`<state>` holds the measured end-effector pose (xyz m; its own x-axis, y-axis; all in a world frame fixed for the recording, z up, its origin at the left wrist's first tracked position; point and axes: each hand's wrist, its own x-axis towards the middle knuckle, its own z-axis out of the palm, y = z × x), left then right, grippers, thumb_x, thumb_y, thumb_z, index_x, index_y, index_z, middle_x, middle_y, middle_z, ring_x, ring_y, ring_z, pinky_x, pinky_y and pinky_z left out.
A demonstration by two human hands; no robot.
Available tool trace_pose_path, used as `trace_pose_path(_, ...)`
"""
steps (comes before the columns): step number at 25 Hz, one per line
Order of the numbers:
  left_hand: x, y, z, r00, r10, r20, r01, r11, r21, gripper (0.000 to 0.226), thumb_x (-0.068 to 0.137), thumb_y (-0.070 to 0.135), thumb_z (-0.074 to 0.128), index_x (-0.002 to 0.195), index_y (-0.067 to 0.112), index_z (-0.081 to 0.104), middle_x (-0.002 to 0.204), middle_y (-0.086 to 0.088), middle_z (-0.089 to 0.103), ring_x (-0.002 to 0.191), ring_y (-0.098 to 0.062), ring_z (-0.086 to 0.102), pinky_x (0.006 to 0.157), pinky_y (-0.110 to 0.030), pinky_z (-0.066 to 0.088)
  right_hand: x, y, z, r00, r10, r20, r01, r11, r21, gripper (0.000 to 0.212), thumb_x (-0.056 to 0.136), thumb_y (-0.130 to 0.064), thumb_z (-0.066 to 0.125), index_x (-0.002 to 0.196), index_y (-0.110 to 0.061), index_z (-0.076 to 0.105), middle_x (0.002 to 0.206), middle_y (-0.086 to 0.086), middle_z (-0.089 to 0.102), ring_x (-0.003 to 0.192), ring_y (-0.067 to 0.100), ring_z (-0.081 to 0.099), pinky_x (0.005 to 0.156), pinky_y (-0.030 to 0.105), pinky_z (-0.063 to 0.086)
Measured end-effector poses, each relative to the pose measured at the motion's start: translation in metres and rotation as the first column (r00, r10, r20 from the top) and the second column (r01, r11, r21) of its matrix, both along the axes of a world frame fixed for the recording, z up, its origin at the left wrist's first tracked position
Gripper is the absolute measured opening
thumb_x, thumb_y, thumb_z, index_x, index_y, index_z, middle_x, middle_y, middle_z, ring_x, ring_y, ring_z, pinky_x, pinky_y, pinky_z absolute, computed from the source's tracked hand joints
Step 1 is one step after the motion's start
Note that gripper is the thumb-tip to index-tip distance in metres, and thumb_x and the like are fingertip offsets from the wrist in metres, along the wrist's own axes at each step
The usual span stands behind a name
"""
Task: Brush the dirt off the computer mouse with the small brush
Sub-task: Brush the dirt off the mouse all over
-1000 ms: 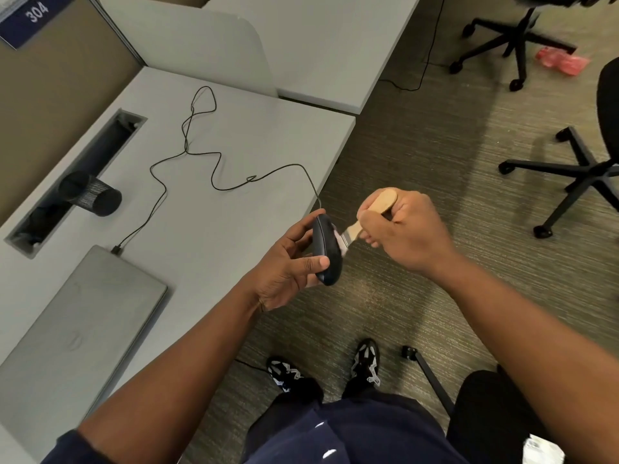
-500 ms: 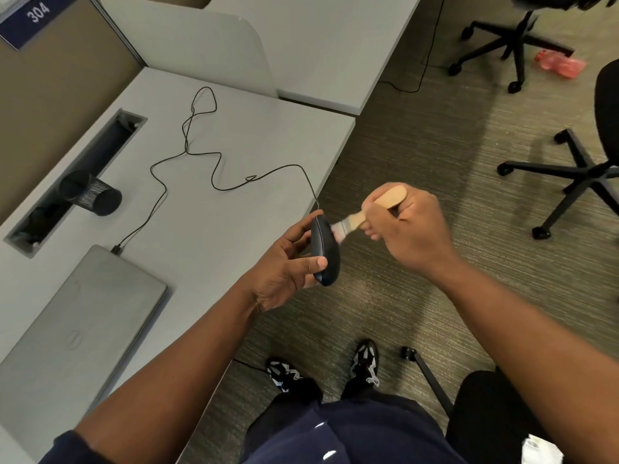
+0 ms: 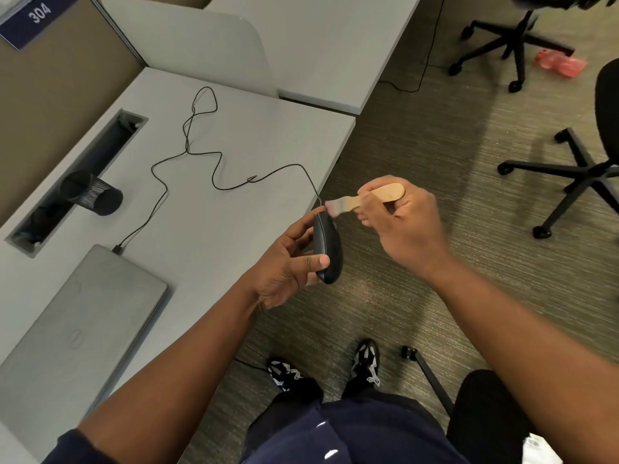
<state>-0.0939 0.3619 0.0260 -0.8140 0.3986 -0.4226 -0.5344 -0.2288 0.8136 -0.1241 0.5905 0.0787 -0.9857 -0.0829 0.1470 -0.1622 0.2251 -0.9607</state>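
My left hand (image 3: 288,262) holds a black wired computer mouse (image 3: 329,247) on its edge, just past the desk's right edge and above the carpet. Thumb and fingers clamp its lower half. My right hand (image 3: 402,226) grips the wooden handle of a small brush (image 3: 371,195). The brush's pale bristles touch the mouse's top end, where the cable (image 3: 214,169) comes out. The cable loops back over the grey desk (image 3: 234,135) to a laptop.
A shut grey laptop (image 3: 77,329) lies at the desk's near left. A black mesh pen cup (image 3: 92,194) lies on its side by the cable trough (image 3: 77,175). Office chairs (image 3: 576,169) stand on the carpet to the right. My shoes (image 3: 365,361) are below.
My right hand has swept the brush upward along the mouse, from its middle to its top end by the cable. The left hand has kept the mouse still.
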Motion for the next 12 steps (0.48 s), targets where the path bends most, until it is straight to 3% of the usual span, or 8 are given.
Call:
trace_pose_path(2, 0.0003, 0.0008, 0.0003, 1.0, -0.004, -0.005, 0.004, 1.0, -0.014, 0.083, 0.083, -0.001, 0.075, 0.15, 0.043, 0.054, 0.157, -0.009, 0.041, 0.137, -0.043, 0.048, 0.101, -0.065, 0.055, 0.0014, -0.0018, -0.0018, 0.998, 0.029, 0.054, -0.032, 0.998, 0.054, 0.014, 0.095, -0.029, 0.062, 0.088, -0.027, 0.074, 0.073, 0.008, 0.075, 0.068, 0.035, 0.072, 0.058, 0.059, 0.057)
trace_pose_path(5, 0.003, -0.0028, -0.0012, 0.999, 0.031, 0.027, -0.031, 0.999, 0.013, 0.084, 0.08, -0.001, 0.08, 0.148, 0.044, 0.057, 0.156, -0.009, 0.042, 0.137, -0.041, 0.05, 0.098, -0.06, 0.058, -0.0002, 0.0046, -0.0009, 0.983, 0.07, 0.167, -0.084, 0.993, 0.079, 0.014, 0.085, -0.031, 0.061, 0.082, -0.026, 0.074, 0.07, 0.003, 0.076, 0.064, 0.026, 0.074, 0.059, 0.058, 0.059)
trace_pose_path(9, 0.0033, -0.0032, -0.004, 1.0, 0.006, 0.007, -0.006, 1.0, 0.011, 0.087, 0.081, 0.0, 0.079, 0.151, 0.044, 0.053, 0.158, -0.01, 0.04, 0.142, -0.044, 0.046, 0.102, -0.062, 0.055, -0.001, 0.0011, 0.0039, 0.999, -0.004, 0.054, 0.004, 1.0, -0.011, 0.015, 0.096, -0.026, 0.064, 0.085, -0.032, 0.073, 0.077, 0.006, 0.077, 0.068, 0.035, 0.073, 0.059, 0.061, 0.058)
trace_pose_path(12, 0.0024, -0.0017, -0.0028, 1.0, 0.008, 0.014, -0.008, 1.0, 0.004, 0.086, 0.082, 0.0, 0.079, 0.151, 0.044, 0.053, 0.157, -0.009, 0.041, 0.139, -0.042, 0.047, 0.099, -0.059, 0.056, 0.0013, -0.0039, 0.0003, 0.995, 0.006, 0.098, -0.009, 0.999, 0.034, 0.015, 0.096, -0.023, 0.063, 0.086, -0.026, 0.074, 0.074, 0.004, 0.077, 0.067, 0.027, 0.075, 0.061, 0.058, 0.06)
